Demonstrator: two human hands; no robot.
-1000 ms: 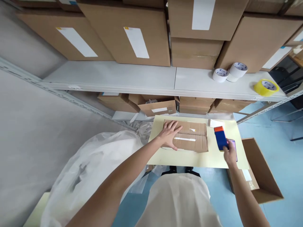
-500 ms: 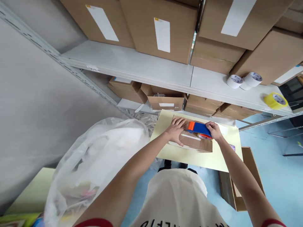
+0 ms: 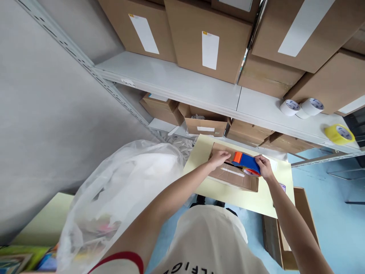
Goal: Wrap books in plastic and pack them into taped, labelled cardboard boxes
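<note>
A flat brown cardboard box (image 3: 232, 177) lies on a pale yellow table (image 3: 228, 194). My right hand (image 3: 265, 168) is closed round a blue and orange tape dispenser (image 3: 245, 163), which rests on the box's top near the middle seam. My left hand (image 3: 219, 157) sits on the box's left end with its fingers curled, right beside the dispenser's orange front. Whether the fingers pinch the tape end I cannot make out.
Grey metal shelves (image 3: 199, 91) carry large brown boxes (image 3: 205, 38), two white tape rolls (image 3: 299, 107) and a yellow roll (image 3: 339, 134). A big clear plastic bag (image 3: 119, 190) stands at my left. An open carton (image 3: 296, 228) sits on the blue floor at right.
My right hand carried the dispenser from the table's right side onto the box. My left hand went from flat on the box to curled at the dispenser's front. The view tilted.
</note>
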